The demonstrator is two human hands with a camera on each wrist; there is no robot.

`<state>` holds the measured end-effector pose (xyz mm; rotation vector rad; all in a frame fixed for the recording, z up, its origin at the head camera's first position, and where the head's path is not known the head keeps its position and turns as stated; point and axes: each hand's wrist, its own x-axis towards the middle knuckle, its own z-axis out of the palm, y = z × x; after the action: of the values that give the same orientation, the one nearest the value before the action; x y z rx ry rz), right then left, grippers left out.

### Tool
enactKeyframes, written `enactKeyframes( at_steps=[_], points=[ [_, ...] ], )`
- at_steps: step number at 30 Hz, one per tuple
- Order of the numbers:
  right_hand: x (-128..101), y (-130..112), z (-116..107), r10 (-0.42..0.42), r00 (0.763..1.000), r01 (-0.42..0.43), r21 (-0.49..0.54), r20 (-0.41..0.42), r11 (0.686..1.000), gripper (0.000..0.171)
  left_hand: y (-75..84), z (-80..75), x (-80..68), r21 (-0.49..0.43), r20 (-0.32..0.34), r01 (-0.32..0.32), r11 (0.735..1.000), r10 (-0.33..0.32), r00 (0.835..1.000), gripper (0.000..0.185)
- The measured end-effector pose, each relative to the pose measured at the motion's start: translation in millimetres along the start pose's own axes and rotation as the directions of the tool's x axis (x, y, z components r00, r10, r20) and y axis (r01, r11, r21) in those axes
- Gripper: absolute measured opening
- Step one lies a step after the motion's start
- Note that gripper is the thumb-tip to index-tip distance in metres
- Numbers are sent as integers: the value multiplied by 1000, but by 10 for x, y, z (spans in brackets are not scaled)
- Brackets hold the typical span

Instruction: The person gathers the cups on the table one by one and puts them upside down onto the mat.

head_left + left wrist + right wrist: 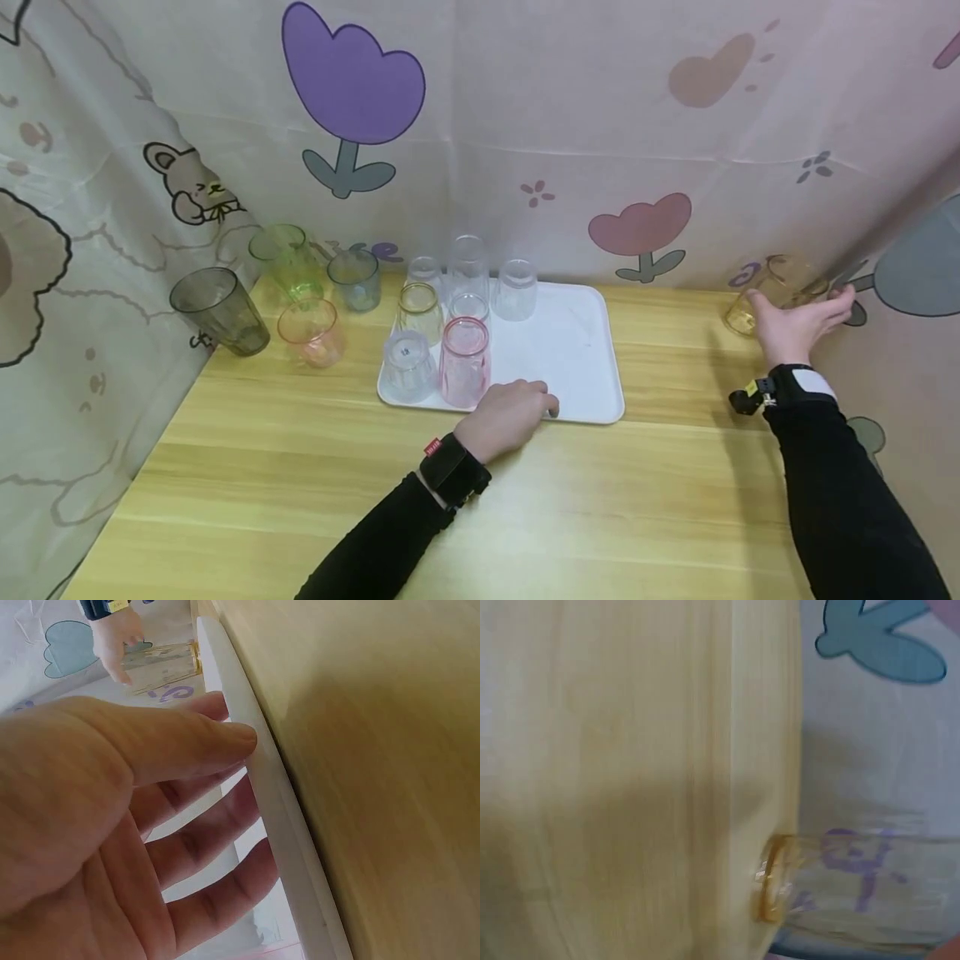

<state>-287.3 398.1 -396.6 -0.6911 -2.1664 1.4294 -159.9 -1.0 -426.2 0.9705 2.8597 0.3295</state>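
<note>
A white tray lies at the middle of the wooden table. It carries several upturned glasses, among them a pink glass and a clear glass at the front. My left hand rests on the tray's near rim, thumb against the edge and fingers spread loosely over the tray. At the far right, my right hand grips an amber glass, tilted just above the table by the curtain. That amber glass lies sideways in the right wrist view.
Left of the tray stand a dark grey glass, a green glass, a blue-grey glass and an orange-pink glass. A printed curtain walls in the back and both sides. The tray's right half is bare.
</note>
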Motion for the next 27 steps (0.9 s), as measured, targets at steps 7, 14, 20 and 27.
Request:
enactKeyframes(
  at_steps=[7,14,20,27],
  points=[
    [206,106,26,150,986,-155,56,76,986,124,-3,20,8,-8,-6,4,1000,-4,1000,35],
    [389,225,8,201,974,-198,-35,103,980,114,1,11,24,-21,0,9,1000,-9,1000,36],
    [417,241,-15,217,970,-214,-35,111,976,111,10,-11,12,-15,-11,0,1000,-1,1000,34],
    [294,225,-45,188,976,-181,-67,115,981,107,19,1,4,5,-23,10,1000,-10,1000,35]
  ],
)
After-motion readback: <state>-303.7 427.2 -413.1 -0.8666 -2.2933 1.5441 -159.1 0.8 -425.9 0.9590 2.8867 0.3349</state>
